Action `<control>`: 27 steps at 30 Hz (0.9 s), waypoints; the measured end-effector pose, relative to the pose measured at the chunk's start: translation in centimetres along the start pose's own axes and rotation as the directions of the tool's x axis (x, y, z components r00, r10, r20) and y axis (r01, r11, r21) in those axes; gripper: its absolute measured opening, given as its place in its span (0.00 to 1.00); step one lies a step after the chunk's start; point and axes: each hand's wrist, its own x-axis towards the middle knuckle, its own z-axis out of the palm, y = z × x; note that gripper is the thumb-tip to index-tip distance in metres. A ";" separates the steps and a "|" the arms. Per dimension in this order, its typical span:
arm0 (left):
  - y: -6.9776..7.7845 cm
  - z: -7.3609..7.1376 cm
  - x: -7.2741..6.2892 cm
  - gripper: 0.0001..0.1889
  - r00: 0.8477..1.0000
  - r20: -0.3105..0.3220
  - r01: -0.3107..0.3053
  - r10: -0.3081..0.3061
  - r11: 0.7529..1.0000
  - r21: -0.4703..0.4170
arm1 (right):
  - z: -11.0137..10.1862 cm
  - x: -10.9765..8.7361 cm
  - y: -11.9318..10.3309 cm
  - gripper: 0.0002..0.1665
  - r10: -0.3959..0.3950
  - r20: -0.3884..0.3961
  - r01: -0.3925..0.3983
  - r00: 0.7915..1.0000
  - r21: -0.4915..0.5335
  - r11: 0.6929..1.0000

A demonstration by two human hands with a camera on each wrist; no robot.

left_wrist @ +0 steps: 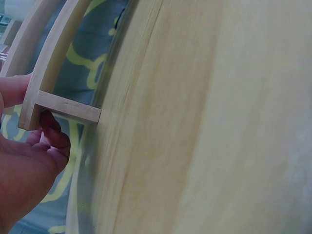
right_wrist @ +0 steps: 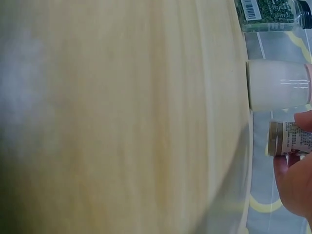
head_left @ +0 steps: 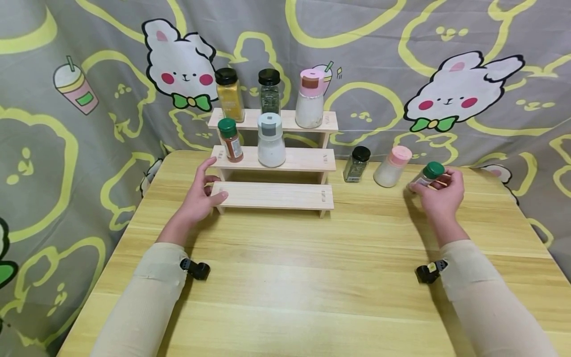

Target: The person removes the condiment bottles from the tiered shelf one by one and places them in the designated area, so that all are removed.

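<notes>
My left hand point(head_left: 196, 196) grips the left end of a three-step wooden rack point(head_left: 276, 196), its thumb on the lowest step. In the left wrist view, curled fingers point(left_wrist: 56, 139) lie beneath that step's end. On the right, my right hand point(head_left: 443, 196) holds a small green-capped spice jar point(head_left: 427, 174) between thumb and fingers. The right wrist view shows this jar's base point(right_wrist: 276, 139) off the tabletop. Left of it stand a pink-capped shaker point(head_left: 390, 168) of white contents and a black-capped jar point(head_left: 357, 164) of green flakes.
The top step carries a yellow spice jar point(head_left: 231, 96), a black-capped herb jar point(head_left: 269, 94) and a pink-topped shaker point(head_left: 310, 101). On the middle step stand a green-capped red jar point(head_left: 231, 141) and a white-topped shaker point(head_left: 271, 144). A patterned curtain point(head_left: 366, 59) hangs behind the table point(head_left: 285, 277).
</notes>
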 end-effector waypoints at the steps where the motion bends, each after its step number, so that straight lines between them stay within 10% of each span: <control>1: 0.1 0.0 -0.1 0.45 1.000 0.001 0.000 0.000 1.000 0.000 | 0.0 0.1 0.1 0.34 0.002 0.000 -0.002 1.000 -0.009 1.000; 27: -3.4 -0.5 1.4 0.49 1.000 -0.024 -0.006 0.007 1.000 0.019 | 0.7 2.1 0.8 0.36 0.006 0.027 -0.005 1.000 -0.033 0.999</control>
